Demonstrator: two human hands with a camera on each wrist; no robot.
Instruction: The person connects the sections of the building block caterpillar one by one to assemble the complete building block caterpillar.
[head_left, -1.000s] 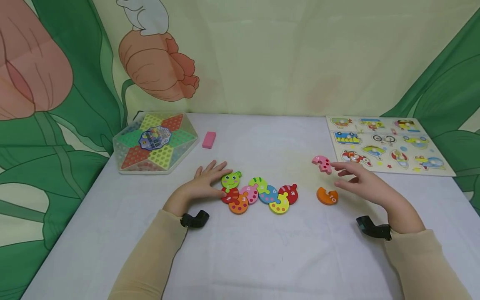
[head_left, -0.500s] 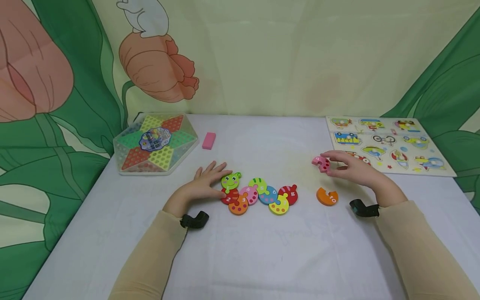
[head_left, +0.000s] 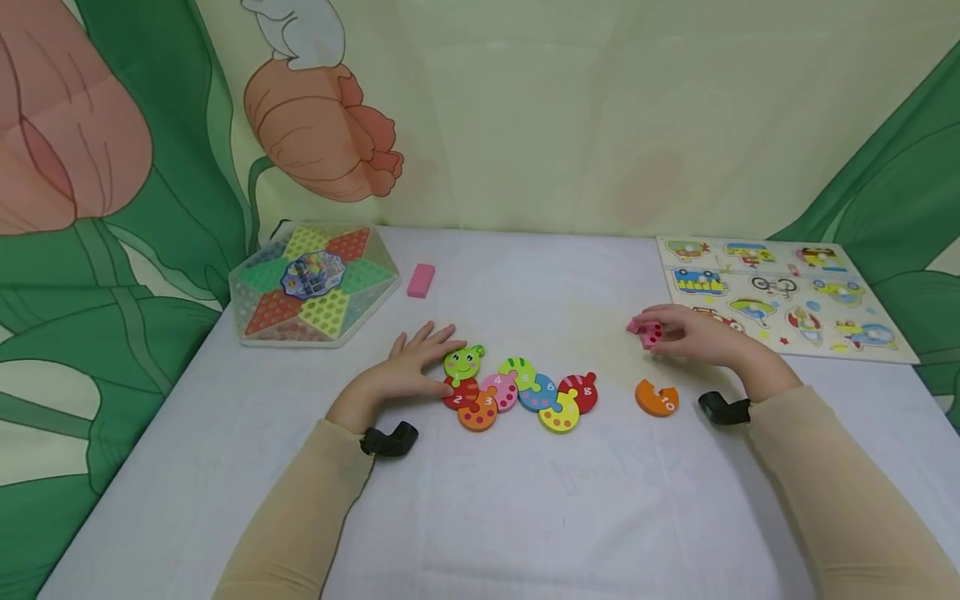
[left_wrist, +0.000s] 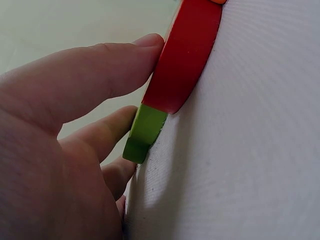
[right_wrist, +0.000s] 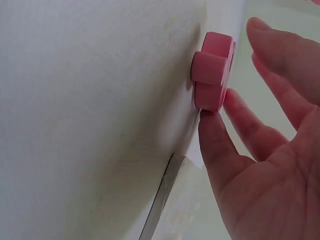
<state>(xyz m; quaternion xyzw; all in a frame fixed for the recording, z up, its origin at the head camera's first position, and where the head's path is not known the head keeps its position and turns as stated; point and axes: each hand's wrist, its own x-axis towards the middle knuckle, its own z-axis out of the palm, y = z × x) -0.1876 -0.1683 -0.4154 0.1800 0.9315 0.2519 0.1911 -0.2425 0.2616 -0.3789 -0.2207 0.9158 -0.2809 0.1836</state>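
A caterpillar puzzle of numbered pieces (head_left: 537, 392) lies joined in a wavy row on the white cloth, its green smiling head (head_left: 461, 364) at the left. My left hand (head_left: 408, 367) rests by that end with fingers spread. The thumb touches the red 2 piece (left_wrist: 185, 55), and a finger reaches the green head piece (left_wrist: 146, 127). To the right, my right hand (head_left: 693, 335) is at a loose pink puzzle piece (right_wrist: 215, 72). A fingertip meets the piece's edge, while the thumb stands apart from it. An orange 10 piece (head_left: 657, 399) lies nearer me.
A clear hexagonal box (head_left: 313, 283) with a coloured star pattern sits at the back left, beside a pink block (head_left: 421, 281). At the back right lies a vehicle puzzle board (head_left: 787, 296). A patterned curtain (head_left: 525, 117) hangs behind the table.
My right hand has moved left and away from me to the pink piece, which has turned a little under the fingers. My left hand stays in place.
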